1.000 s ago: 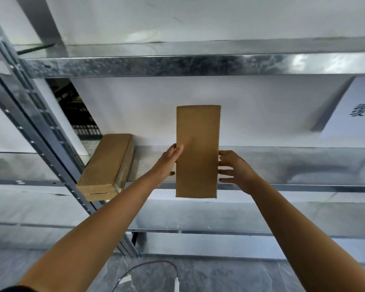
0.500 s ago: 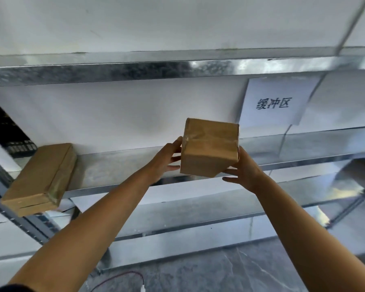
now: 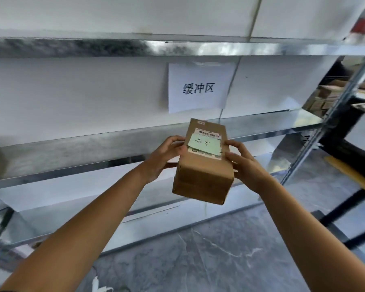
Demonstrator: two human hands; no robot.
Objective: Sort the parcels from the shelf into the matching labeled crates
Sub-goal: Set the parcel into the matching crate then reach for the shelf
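Centrally, left hand [image 3: 164, 158] and right hand [image 3: 248, 166] gripping parcel [image 3: 202, 179], metal shelf [image 3: 72, 148] behind, paper sign [image 3: 198, 87] above.

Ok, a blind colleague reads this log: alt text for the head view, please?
A person's left hand and right hand hold a brown cardboard parcel before a metal shelf, a green handwritten note over its printed label facing the camera. A white paper sign with Chinese characters hangs behind.

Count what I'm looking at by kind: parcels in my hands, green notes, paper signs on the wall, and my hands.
Cardboard parcel: 1
Green note: 1
Wall sign: 1
Hands: 2, left hand, right hand
Total: 5
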